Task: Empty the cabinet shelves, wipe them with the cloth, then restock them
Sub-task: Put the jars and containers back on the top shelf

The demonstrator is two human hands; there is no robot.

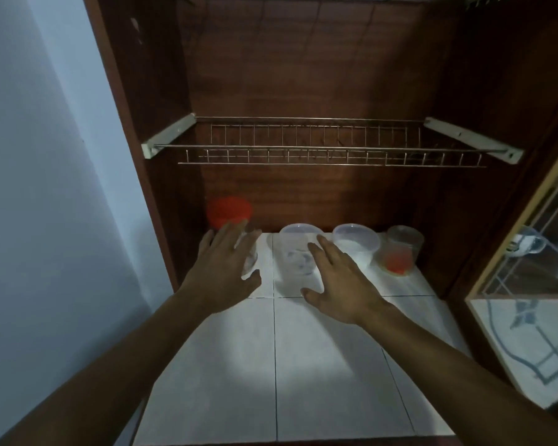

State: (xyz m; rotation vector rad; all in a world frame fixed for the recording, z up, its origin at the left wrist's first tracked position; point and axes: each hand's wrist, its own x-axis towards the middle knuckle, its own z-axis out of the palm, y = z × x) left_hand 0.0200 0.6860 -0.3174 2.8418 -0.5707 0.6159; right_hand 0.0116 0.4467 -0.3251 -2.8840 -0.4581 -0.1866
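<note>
Clear tub (298,252) upright, rim upward

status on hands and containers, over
Left hand open at red-lidded jar. Right hand open beside clear tub. White-filled tub and red-bottomed cup untouched, far right. Nothing blocking.

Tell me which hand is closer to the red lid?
Left. The left hand is just in front of the red lid; the right hand is farther right, by the clear tub.
</note>
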